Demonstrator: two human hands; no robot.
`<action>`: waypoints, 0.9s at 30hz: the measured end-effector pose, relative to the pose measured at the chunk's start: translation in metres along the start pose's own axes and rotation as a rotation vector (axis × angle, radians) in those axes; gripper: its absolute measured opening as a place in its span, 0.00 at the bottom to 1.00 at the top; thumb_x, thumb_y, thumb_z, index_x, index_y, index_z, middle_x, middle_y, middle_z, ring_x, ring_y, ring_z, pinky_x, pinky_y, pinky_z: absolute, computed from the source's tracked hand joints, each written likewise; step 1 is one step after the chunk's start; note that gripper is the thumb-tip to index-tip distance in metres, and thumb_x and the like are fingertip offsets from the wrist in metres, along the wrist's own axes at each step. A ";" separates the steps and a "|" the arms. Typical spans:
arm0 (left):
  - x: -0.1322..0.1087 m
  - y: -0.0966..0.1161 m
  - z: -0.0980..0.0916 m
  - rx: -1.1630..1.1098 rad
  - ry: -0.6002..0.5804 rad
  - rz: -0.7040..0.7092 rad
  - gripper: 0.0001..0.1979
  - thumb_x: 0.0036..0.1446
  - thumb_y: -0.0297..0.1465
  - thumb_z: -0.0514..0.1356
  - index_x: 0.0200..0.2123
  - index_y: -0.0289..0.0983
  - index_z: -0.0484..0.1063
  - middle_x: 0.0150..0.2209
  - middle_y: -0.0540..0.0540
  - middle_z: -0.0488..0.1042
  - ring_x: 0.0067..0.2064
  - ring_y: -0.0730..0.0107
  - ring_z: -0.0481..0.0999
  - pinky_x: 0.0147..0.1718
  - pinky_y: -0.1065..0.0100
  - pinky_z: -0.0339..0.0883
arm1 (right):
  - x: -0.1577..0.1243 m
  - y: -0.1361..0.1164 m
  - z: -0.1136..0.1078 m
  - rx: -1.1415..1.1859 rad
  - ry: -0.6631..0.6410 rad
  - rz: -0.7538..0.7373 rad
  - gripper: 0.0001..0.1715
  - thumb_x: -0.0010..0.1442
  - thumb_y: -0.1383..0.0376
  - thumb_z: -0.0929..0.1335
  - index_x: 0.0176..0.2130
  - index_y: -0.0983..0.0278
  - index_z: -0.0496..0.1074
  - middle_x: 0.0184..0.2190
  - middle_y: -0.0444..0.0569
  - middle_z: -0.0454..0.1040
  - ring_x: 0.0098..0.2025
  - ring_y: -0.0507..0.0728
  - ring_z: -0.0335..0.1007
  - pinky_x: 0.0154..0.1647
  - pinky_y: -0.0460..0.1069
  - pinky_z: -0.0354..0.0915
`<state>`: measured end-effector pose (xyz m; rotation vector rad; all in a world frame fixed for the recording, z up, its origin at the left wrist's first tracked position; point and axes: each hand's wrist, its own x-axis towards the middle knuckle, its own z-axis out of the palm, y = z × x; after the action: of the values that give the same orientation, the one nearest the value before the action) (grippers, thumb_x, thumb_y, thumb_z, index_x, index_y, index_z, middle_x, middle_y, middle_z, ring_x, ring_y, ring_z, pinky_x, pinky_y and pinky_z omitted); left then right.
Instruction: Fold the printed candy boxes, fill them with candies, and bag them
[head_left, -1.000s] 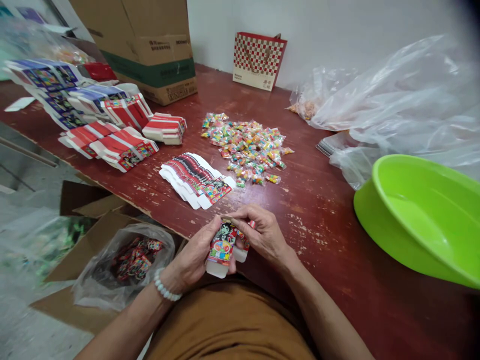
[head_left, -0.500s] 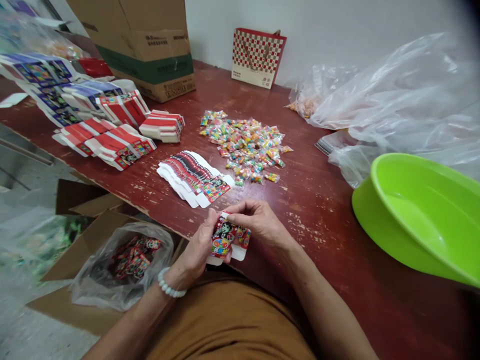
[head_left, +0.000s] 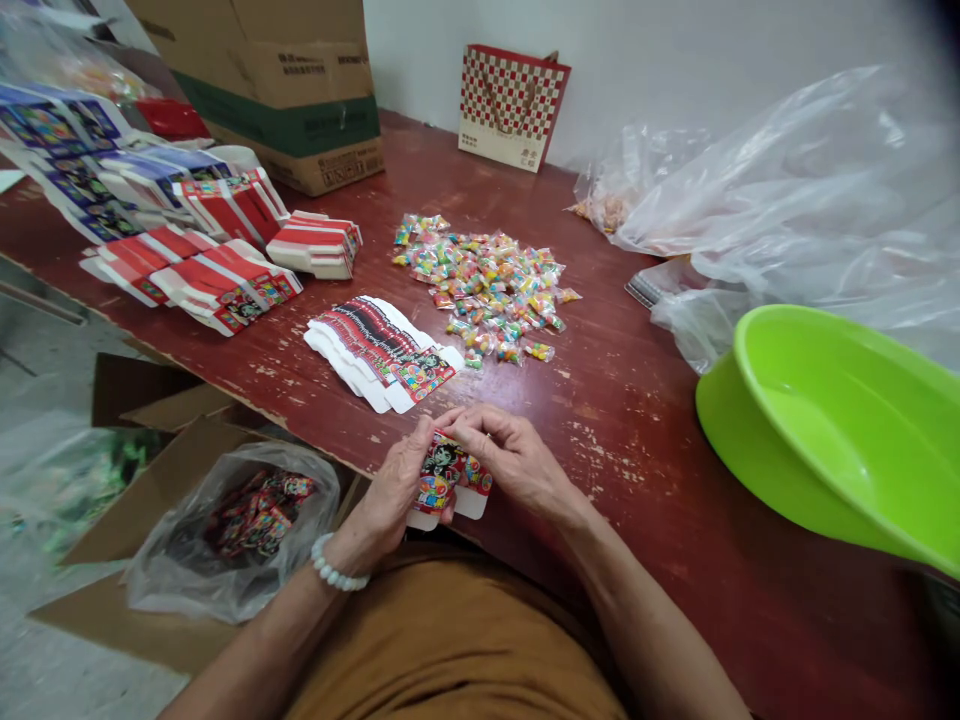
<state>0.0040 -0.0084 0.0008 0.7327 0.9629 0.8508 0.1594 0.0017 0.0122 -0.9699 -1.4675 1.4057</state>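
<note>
Close to my body, at the table's front edge, both hands hold a small printed candy box [head_left: 441,470] in red, black and bright colours. My left hand [head_left: 394,488] grips its left side, the thumb along the edge. The fingers of my right hand [head_left: 504,455] are closed at the box's top end, where the thumb presses. White flaps stick out at the lower end. Just beyond lies a fanned stack of flat boxes [head_left: 382,350]. Behind it is a heap of small clear candy packets [head_left: 491,285] with coloured sweets.
Banded bundles of flat boxes [head_left: 217,285] lie at the left, before a large carton [head_left: 300,110]. A green basin [head_left: 795,440] and plastic bags [head_left: 810,200] occupy the right. A paper bag [head_left: 510,110] stands by the wall. Below left, an open carton holds a bag of filled boxes [head_left: 259,515].
My right thumb has pressed down at the box's top end, and the white flap seen there before no longer shows. The view has shifted slightly.
</note>
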 end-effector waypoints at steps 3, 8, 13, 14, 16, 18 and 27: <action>-0.001 -0.002 0.002 -0.010 0.046 0.008 0.35 0.60 0.56 0.56 0.61 0.39 0.68 0.29 0.48 0.79 0.17 0.71 0.72 0.15 0.72 0.65 | -0.008 0.008 0.008 -0.122 0.059 -0.090 0.08 0.65 0.62 0.69 0.43 0.57 0.78 0.48 0.47 0.78 0.50 0.57 0.73 0.54 0.55 0.67; -0.017 -0.002 0.002 -0.140 0.030 -0.055 0.31 0.57 0.48 0.64 0.61 0.46 0.63 0.32 0.50 0.78 0.23 0.68 0.77 0.22 0.68 0.73 | 0.009 0.017 -0.014 -0.236 0.026 -0.135 0.11 0.64 0.60 0.69 0.46 0.56 0.79 0.46 0.48 0.78 0.50 0.57 0.73 0.54 0.55 0.67; -0.047 -0.008 -0.017 -0.198 0.051 -0.157 0.24 0.53 0.43 0.70 0.50 0.42 0.72 0.38 0.44 0.80 0.35 0.64 0.79 0.34 0.68 0.74 | 0.059 0.026 -0.100 -0.778 0.575 0.162 0.18 0.65 0.60 0.66 0.51 0.61 0.77 0.51 0.55 0.76 0.55 0.62 0.70 0.57 0.56 0.63; -0.051 -0.009 -0.025 -0.176 0.052 -0.193 0.22 0.52 0.42 0.71 0.48 0.41 0.73 0.39 0.43 0.80 0.36 0.63 0.79 0.34 0.67 0.74 | 0.067 0.029 -0.115 -0.811 0.604 0.196 0.19 0.64 0.62 0.67 0.52 0.64 0.77 0.51 0.59 0.74 0.56 0.65 0.68 0.58 0.58 0.61; -0.057 -0.011 -0.043 -0.104 0.069 -0.223 0.19 0.50 0.40 0.72 0.43 0.39 0.76 0.39 0.44 0.80 0.37 0.63 0.79 0.37 0.66 0.74 | 0.076 0.035 -0.136 -0.863 0.627 0.248 0.17 0.61 0.61 0.69 0.48 0.66 0.78 0.50 0.61 0.73 0.55 0.67 0.67 0.57 0.59 0.60; -0.060 -0.010 -0.066 0.026 0.092 -0.178 0.15 0.48 0.38 0.74 0.36 0.39 0.77 0.34 0.46 0.79 0.35 0.66 0.77 0.37 0.68 0.72 | 0.078 0.042 -0.145 -0.885 0.607 0.277 0.13 0.59 0.59 0.71 0.40 0.65 0.80 0.47 0.59 0.74 0.52 0.66 0.68 0.54 0.57 0.61; -0.062 0.030 -0.113 0.579 -0.299 -0.393 0.12 0.52 0.38 0.70 0.38 0.41 0.79 0.31 0.48 0.75 0.28 0.70 0.70 0.26 0.73 0.65 | 0.054 0.039 -0.135 -0.741 0.634 0.215 0.10 0.58 0.58 0.69 0.33 0.63 0.71 0.31 0.48 0.75 0.35 0.58 0.70 0.40 0.52 0.63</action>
<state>-0.1265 -0.0308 0.0056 1.0823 1.0418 0.1004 0.2677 0.0994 -0.0234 -1.8718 -1.4060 0.5460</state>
